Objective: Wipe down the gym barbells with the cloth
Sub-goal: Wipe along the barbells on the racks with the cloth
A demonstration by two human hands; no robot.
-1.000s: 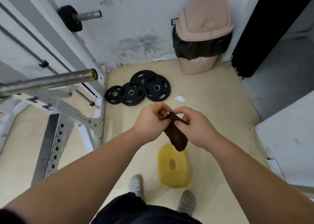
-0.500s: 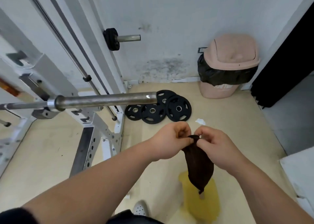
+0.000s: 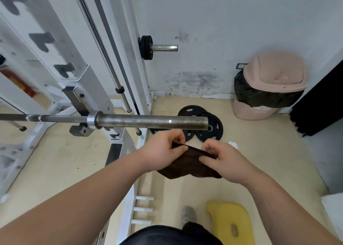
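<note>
The barbell (image 3: 148,122) lay on the rack (image 3: 78,81), long axis running left to right, its bare sleeve ending just above and beyond the 2 hands. The cloth (image 3: 187,164) hung below that sleeve, its top edge pinched by the left hand (image 3: 161,149) and the right hand (image 3: 224,163). The left sat nearer the sleeve; a short lift forward would likely reach it. By the far wall, a bin (image 3: 250,112) held a black bag (image 3: 259,96).
</note>
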